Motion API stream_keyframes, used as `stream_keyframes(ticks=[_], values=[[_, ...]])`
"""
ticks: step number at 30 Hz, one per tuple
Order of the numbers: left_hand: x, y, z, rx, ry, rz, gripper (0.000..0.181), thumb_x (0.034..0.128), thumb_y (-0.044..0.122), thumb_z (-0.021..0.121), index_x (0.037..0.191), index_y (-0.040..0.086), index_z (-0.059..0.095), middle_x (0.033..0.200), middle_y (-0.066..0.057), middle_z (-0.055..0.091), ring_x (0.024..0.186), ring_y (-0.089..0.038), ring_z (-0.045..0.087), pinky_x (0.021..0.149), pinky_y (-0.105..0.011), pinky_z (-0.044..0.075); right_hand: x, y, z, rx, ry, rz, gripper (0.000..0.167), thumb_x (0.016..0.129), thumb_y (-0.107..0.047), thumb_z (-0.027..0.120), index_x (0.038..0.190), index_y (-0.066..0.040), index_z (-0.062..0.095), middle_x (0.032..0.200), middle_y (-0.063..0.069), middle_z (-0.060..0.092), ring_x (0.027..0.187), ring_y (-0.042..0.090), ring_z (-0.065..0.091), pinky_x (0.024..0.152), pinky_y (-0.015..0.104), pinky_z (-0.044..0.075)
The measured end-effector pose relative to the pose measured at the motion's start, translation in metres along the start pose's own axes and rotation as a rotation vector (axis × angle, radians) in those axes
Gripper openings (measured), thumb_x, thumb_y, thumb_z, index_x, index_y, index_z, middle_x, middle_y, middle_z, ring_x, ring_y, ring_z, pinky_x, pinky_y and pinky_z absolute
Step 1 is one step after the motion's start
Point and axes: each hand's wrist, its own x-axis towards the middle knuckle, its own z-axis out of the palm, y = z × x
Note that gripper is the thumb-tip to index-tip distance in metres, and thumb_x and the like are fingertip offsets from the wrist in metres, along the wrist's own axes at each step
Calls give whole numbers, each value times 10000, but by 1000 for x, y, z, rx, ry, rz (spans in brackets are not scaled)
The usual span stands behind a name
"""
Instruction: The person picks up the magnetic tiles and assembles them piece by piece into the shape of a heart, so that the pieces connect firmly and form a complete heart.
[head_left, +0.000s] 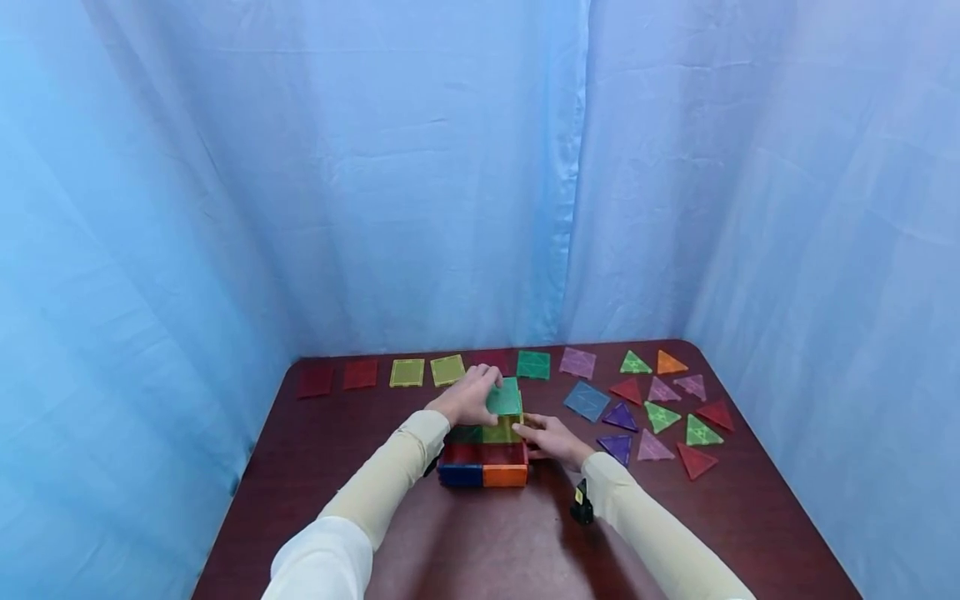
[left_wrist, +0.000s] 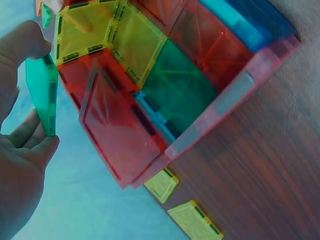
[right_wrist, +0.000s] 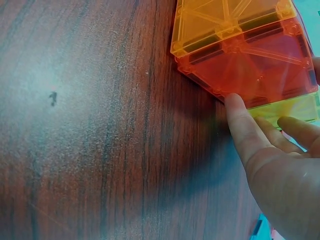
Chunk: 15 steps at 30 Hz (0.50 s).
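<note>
A box of see-through magnetic tiles stands on the table, with a blue tile [head_left: 461, 476] and an orange tile [head_left: 505, 476] along its near side. Its floor shows red, green and yellow squares in the left wrist view. My left hand [head_left: 468, 396] pinches a green square tile [left_wrist: 42, 90] between thumb and fingers, held up at the box's far right corner. On the right side, my right hand [head_left: 555, 437] touches the outside with extended fingers, one fingertip at the lower edge of a red wall tile [right_wrist: 250, 75], others by a yellow tile [right_wrist: 287, 111].
Loose squares lie along the back edge, among them dark red [head_left: 361, 374], yellow [head_left: 407, 372], green [head_left: 533, 364] and purple [head_left: 577, 362]. A blue square [head_left: 587, 402] and several triangles, such as a red one [head_left: 696, 460], are spread at the right. Curtains [head_left: 420, 183] surround the table.
</note>
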Motion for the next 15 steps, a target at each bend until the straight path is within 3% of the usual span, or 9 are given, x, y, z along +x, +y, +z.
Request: stream_keyframes(ticks=[15], values=[[6, -4, 18, -71, -62, -47, 531, 831, 204, 836, 1232, 119, 498, 1253, -76, 524, 1115, -215, 467, 955, -368, 489, 1, 1, -1, -13, -2, 0, 803, 986, -433, 645, 1576, -4, 310, 1455, 235, 521, 1189, 279, 620, 883, 420, 597]])
